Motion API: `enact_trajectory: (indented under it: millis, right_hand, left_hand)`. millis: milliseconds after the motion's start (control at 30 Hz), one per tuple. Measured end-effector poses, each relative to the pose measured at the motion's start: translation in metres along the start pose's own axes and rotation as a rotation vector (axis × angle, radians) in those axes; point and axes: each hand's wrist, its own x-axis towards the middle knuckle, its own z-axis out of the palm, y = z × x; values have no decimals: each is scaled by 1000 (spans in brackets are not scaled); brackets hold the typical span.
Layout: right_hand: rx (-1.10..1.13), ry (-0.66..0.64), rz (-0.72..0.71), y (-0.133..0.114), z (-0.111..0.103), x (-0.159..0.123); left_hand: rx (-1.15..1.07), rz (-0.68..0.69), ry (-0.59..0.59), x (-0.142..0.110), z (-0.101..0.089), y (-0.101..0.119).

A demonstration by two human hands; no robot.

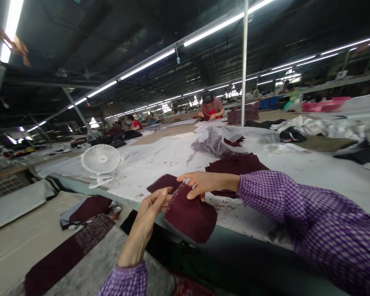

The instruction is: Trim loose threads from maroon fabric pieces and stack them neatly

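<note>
A maroon fabric piece (pixel 193 216) with rounded lower corners and a speckled upper edge hangs at the table's front edge between my hands. My left hand (pixel 154 205) pinches its left edge, thumb on top. From above, my right hand (pixel 203 183) grips the upper edge between thumb and fingers. Just behind them, another maroon piece (pixel 163 183) lies on the white-covered table (pixel 135 164). A stack of maroon pieces (pixel 239 164) sits beyond my right wrist, partly hidden by it.
A small white fan (pixel 100 160) stands at the table's left edge. Clear plastic wrap (pixel 217 142) lies behind the stack. A long maroon strip (pixel 68 255) rests on grey cloth at lower left. A metal pole (pixel 244 65) rises from the table. One co-worker (pixel 211 107) works across it.
</note>
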Motion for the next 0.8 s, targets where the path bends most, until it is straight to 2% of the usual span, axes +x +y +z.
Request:
enact_trajectory:
  millis: [167, 233, 367, 433, 567, 800]
  right_hand:
    - [-17, 49, 30, 6, -1, 3]
    - [-102, 77, 38, 12, -6, 4]
    - [-612, 290, -29, 31, -20, 9]
    - [-851, 360, -122, 38, -26, 11]
    - [-989, 279, -229, 41, -28, 9]
    - [-1069, 207, -190, 41, -21, 5]
  left_hand:
    - [113, 52, 48, 32, 22, -11]
    - [279, 101, 64, 45, 31, -20]
    - [840, 319, 130, 57, 45, -32]
    - [996, 382, 130, 58, 47, -36]
    - [1077, 443, 92, 57, 46, -40]
    - [1081, 452, 61, 52, 45, -40]
